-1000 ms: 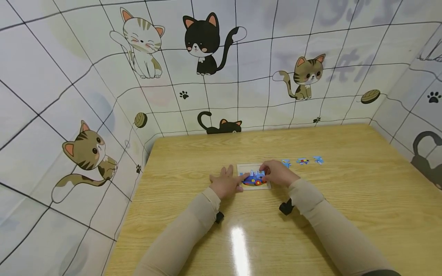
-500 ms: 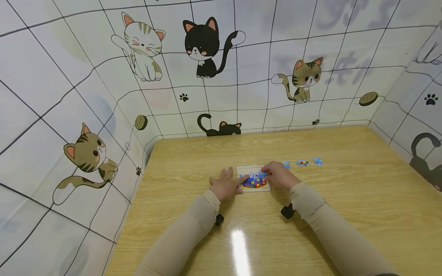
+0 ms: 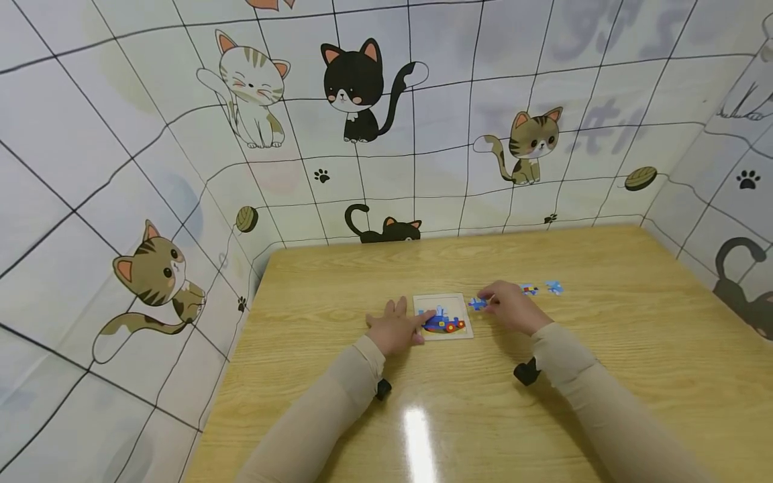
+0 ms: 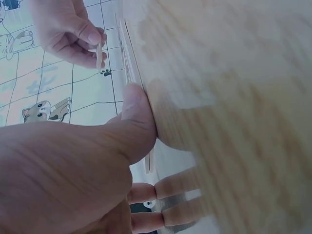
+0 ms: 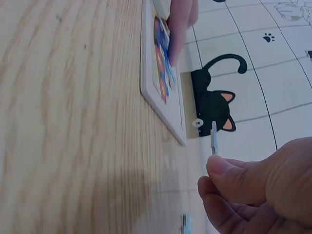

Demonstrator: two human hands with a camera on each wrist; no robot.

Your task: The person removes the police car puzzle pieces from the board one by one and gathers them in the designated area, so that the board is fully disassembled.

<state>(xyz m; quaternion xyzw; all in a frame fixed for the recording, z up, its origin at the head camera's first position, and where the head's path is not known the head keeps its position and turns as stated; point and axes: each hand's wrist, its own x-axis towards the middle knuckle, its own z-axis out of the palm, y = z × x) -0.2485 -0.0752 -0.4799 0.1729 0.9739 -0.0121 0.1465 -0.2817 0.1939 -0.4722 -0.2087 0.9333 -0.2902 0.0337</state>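
A light-framed jigsaw puzzle tray [image 3: 443, 297] lies on the table, part-filled with a blue, red and yellow vehicle picture [image 3: 445, 324]. My left hand [image 3: 394, 327] rests at the tray's left side, index finger laid across the picture and the other fingers spread. Just right of the tray, my right hand [image 3: 513, 307] pinches a blue puzzle piece [image 3: 477, 304] between thumb and fingers. In the right wrist view this piece [image 5: 214, 136] stands edge-on, raised off the table and apart from the tray.
Two loose puzzle pieces lie beyond my right hand: one with red and yellow [image 3: 529, 289], one light blue [image 3: 553, 287]. Walls printed with cartoon cats [image 3: 353, 87] bound the wooden table [image 3: 338, 268] at the back and sides.
My right hand has moved right, off the tray, with the blue puzzle piece pinched in it. The left hand has stayed on the tray. The head view has tilted up slightly.
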